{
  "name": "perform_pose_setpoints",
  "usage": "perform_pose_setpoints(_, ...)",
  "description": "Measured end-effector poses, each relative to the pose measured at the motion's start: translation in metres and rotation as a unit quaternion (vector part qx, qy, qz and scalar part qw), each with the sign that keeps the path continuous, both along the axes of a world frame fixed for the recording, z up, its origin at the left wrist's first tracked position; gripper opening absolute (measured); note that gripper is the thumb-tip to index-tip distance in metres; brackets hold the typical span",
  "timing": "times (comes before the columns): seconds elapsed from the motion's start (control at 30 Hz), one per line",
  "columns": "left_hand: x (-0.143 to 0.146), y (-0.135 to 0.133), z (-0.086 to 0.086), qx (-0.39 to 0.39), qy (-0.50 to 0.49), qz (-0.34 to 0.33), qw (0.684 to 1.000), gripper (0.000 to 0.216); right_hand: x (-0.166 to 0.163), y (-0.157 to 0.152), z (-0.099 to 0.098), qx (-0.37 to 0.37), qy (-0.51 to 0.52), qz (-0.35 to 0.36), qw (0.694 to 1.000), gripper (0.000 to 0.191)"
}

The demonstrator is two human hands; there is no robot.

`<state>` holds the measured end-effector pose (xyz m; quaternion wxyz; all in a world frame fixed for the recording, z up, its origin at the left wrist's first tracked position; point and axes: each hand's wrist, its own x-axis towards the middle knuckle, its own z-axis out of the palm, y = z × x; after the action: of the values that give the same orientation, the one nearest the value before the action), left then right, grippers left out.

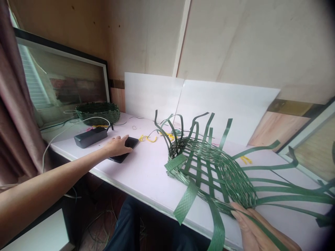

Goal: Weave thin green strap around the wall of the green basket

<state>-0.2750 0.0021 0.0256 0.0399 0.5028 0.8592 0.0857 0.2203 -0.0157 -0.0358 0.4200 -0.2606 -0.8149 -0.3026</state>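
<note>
The basket (242, 181) sits unfinished on the table (154, 170), with strips (285, 190) fanning out to its right and others standing up behind it. At the basket's near right end, the right hand (256, 225) touches the rim; I cannot tell whether thumb and fingers pinch the weave or merely rest against it. Well to the basket's left, the left hand (118, 145) lies over a phone (132, 142), fingers spread and not closed around it. The phone is near the table's front edge, so a careless push from that hand could send it off. A front flap (216, 223) hangs over the same edge from the basket; if a sleeve or knee snags it, the basket could twist or slide. With its ends still free, the weave could loosen if the rim is pulled unevenly.
</note>
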Motion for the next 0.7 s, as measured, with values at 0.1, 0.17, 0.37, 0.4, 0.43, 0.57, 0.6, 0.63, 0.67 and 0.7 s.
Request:
perform_pose_setpoints(0.1,0.013,0.002,0.001,-0.004,0.022,0.016,1.000,0.091,-0.003,-0.001,0.005,0.011,-0.015,-0.001,1.000,0.018)
perform_pose_setpoints(0.17,0.020,0.005,0.001,-0.005,0.029,0.026,0.999,0.087,-0.006,-0.002,0.009,0.032,-0.031,-0.002,0.999,0.019)
perform_pose_setpoints(0.37,0.035,0.010,-0.003,0.017,0.039,0.036,0.998,0.071,-0.007,-0.002,0.011,0.028,-0.021,0.000,0.999,0.020)
perform_pose_setpoints(0.4,0.034,0.010,-0.003,0.018,0.034,0.035,0.999,0.072,-0.006,-0.002,0.010,0.029,-0.020,-0.001,0.999,0.020)
perform_pose_setpoints(0.43,0.030,0.010,-0.003,0.019,0.026,0.033,0.999,0.075,-0.005,-0.002,0.009,0.030,-0.022,-0.003,0.999,0.021)
perform_pose_setpoints(0.57,0.003,0.007,0.002,0.023,-0.030,0.013,0.999,0.093,-0.003,-0.001,0.005,0.017,-0.024,-0.007,1.000,0.023)
perform_pose_setpoints(0.6,-0.005,0.005,0.004,0.025,-0.052,0.004,0.998,0.095,-0.003,-0.001,0.005,0.012,-0.022,-0.004,1.000,0.023)
perform_pose_setpoints(0.63,-0.013,0.002,0.005,0.028,-0.078,-0.007,0.996,0.094,-0.003,-0.001,0.004,0.007,-0.019,-0.002,1.000,0.023)
perform_pose_setpoints(0.67,-0.021,-0.001,0.007,0.032,-0.107,-0.019,0.994,0.093,-0.003,-0.001,0.004,0.002,-0.014,-0.002,1.000,0.023)
perform_pose_setpoints(0.7,-0.028,-0.005,0.008,0.036,-0.137,-0.032,0.989,0.091,-0.003,-0.001,0.004,-0.001,-0.008,-0.001,1.000,0.022)
